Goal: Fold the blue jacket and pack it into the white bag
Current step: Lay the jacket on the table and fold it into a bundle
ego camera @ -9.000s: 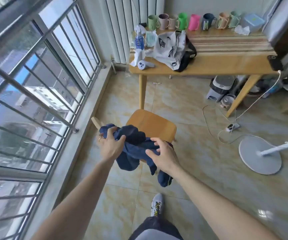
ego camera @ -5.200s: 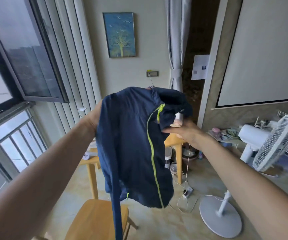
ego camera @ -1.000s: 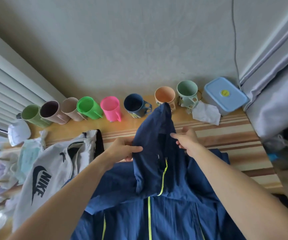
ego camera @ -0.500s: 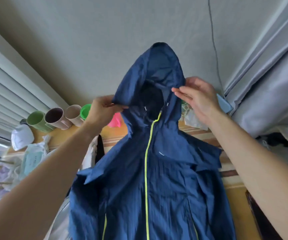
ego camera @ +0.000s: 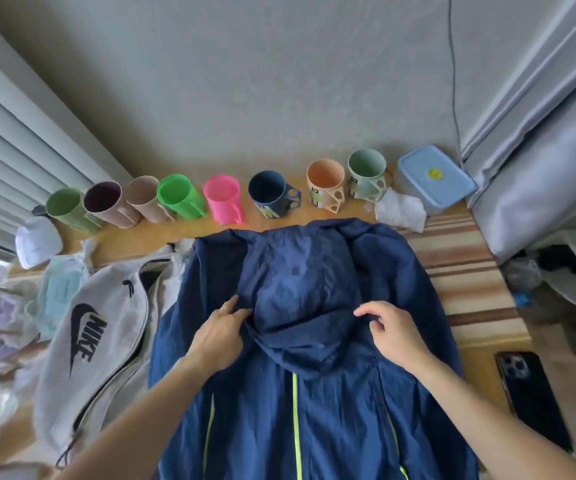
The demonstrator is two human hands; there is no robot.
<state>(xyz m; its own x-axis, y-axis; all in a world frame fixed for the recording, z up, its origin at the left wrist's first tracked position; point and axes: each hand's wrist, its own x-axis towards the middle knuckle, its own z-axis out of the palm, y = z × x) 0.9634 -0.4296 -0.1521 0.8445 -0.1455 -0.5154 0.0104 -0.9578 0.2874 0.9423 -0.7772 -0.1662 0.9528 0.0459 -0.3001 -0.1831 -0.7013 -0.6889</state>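
1. Wooden table (ego camera: 466, 271) set against a grey wall; a row of coloured mugs (ego camera: 222, 199) and a blue lidded box (ego camera: 435, 178) line its far edge, and a dark phone (ego camera: 532, 396) lies at its right edge.
2. Location: the blue jacket (ego camera: 314, 410) lies spread front-up on the table, zip side visible. The white bag (ego camera: 106, 327) lies just beside it on the left, touching or slightly under the jacket's left edge.
3. Orientation: the long axis runs from the wall toward the person. Shoulders are at the far end, hem at the near end, out of frame. The hood (ego camera: 300, 306) is turned down over the chest, its tip pointing toward the person.
4. Grip state: the left hand (ego camera: 219, 337) pinches the hood's left edge between thumb and fingers. The right hand (ego camera: 397, 332) rests at the hood's right edge with fingers curled and partly parted; whether it grips cloth cannot be told.
5. Handling (judgement): thin, crinkled fabric, likely light, limp and somewhat slippery. Folds may slide open unless pressed flat.
6. Hold points (judgement): take the shoulder seams or side edges for the next fold, not the loose hood.
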